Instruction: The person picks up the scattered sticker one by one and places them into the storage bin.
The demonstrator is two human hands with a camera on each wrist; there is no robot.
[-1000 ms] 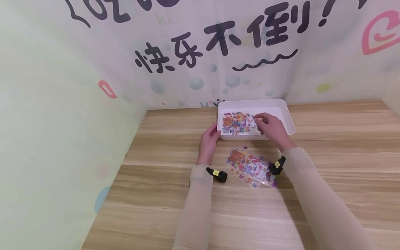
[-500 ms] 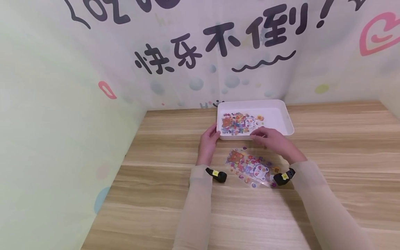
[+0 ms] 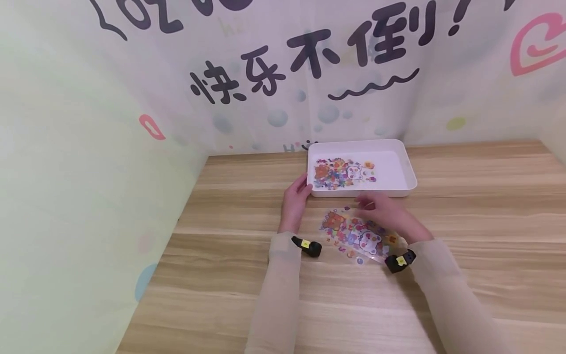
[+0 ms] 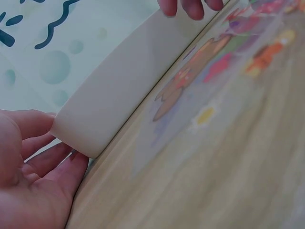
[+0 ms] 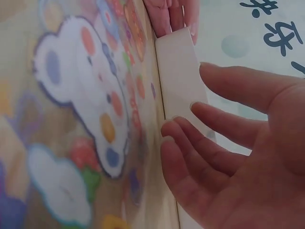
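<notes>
My left hand (image 3: 294, 205) holds the front left corner of a white tray (image 3: 395, 172), thumb at the rim and fingers round the side; the left wrist view shows this grip on the white wall (image 4: 107, 95) up close. Inside the tray's left half lie many small colourful stickers (image 3: 337, 173), among them a brown bear and a white bear. In front of the tray, a clear sticker sheet (image 3: 334, 222) with similar cartoon bears lies on the table. Over its far right part hovers my right hand (image 3: 389, 215), fingers loosely bent and nothing between them in the right wrist view.
The wood-grain table (image 3: 212, 275) runs back to a printed cloth wall (image 3: 247, 118) right behind the tray. A pale side wall (image 3: 66, 221) borders the table on the left. Black cameras (image 3: 312, 249) are strapped to both wrists.
My right hand has left the tray's inside and drawn back toward me, over the sticker sheet. An orange and a purple sticker now show at the pile's right. My left hand stays put.
</notes>
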